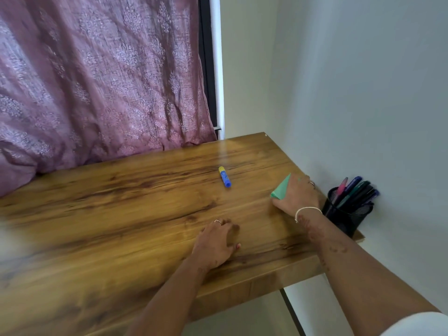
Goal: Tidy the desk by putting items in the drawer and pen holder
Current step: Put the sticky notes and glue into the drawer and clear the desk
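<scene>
1 glue stick [225,177], 1 notepad [281,190], 1 pen holder [344,218]

- The bare left hand [215,243] lies palm down with its fingers loosely spread; the forearm enters from 7 o'clock.
- The bare right hand [297,195], at 2 o'clock from the left one, grips a mint-green paper stack [281,190]; the forearm enters from 4 o'clock.
</scene>
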Demonstrator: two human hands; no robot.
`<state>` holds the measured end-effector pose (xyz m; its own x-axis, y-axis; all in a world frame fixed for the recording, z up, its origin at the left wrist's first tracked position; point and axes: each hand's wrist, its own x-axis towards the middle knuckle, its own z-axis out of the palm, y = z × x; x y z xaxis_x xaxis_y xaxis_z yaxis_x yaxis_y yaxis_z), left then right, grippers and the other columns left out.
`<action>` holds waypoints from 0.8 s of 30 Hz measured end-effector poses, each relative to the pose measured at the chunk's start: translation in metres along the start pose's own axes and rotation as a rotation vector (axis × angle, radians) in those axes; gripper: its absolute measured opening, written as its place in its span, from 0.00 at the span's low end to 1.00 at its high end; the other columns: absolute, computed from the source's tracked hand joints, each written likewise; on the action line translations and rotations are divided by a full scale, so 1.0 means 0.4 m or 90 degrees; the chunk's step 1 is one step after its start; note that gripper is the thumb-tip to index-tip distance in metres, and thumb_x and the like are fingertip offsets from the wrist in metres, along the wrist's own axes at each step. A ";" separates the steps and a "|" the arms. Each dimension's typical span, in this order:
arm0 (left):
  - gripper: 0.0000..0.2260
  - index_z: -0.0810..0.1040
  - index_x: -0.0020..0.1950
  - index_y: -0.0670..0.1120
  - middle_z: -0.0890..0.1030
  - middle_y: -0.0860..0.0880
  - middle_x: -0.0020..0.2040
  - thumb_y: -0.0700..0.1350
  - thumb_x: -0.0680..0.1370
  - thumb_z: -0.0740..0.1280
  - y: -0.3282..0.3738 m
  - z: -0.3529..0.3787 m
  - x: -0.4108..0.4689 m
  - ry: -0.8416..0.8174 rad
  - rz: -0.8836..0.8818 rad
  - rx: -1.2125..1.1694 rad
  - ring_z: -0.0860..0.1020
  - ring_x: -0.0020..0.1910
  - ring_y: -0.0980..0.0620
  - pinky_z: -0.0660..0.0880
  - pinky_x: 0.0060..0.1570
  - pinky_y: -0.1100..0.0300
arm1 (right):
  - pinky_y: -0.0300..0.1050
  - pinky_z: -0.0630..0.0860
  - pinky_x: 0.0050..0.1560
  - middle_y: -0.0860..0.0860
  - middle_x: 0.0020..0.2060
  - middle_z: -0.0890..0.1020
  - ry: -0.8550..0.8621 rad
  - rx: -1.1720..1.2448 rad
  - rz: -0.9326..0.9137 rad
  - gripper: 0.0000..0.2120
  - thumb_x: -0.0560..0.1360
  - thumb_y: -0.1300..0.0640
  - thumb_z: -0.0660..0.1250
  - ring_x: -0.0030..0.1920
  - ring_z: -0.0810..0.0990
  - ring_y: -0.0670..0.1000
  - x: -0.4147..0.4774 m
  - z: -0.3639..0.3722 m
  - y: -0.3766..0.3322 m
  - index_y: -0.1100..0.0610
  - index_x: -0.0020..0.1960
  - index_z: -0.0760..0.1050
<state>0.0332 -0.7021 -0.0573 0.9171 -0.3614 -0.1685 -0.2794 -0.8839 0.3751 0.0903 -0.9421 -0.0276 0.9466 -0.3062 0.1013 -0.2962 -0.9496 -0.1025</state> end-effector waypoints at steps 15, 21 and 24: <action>0.10 0.80 0.54 0.48 0.84 0.52 0.49 0.52 0.79 0.65 -0.092 -0.153 -0.163 0.212 -0.213 -0.786 0.81 0.45 0.57 0.74 0.44 0.60 | 0.51 0.74 0.55 0.54 0.57 0.73 0.028 0.229 -0.254 0.49 0.57 0.27 0.69 0.55 0.75 0.57 -0.300 -0.073 -0.327 0.56 0.67 0.65; 0.08 0.82 0.50 0.46 0.85 0.49 0.42 0.48 0.75 0.72 -0.242 -0.194 -0.347 0.249 -0.275 -0.884 0.83 0.41 0.53 0.78 0.32 0.61 | 0.51 0.72 0.59 0.50 0.58 0.72 -0.045 0.264 -0.375 0.46 0.55 0.31 0.70 0.59 0.74 0.54 -0.472 -0.082 -0.524 0.52 0.67 0.64; 0.07 0.82 0.53 0.44 0.86 0.48 0.40 0.43 0.75 0.71 -0.328 -0.208 -0.469 0.262 -0.281 -0.900 0.84 0.37 0.54 0.77 0.29 0.61 | 0.50 0.68 0.62 0.49 0.59 0.71 -0.056 0.256 -0.431 0.49 0.54 0.27 0.64 0.62 0.71 0.53 -0.563 -0.085 -0.619 0.50 0.70 0.64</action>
<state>-0.0783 -0.4934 0.0011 0.9308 0.1596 -0.3289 0.2988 0.1864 0.9360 -0.0539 -0.6402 0.0085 0.9161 0.3518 0.1924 0.4006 -0.8256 -0.3975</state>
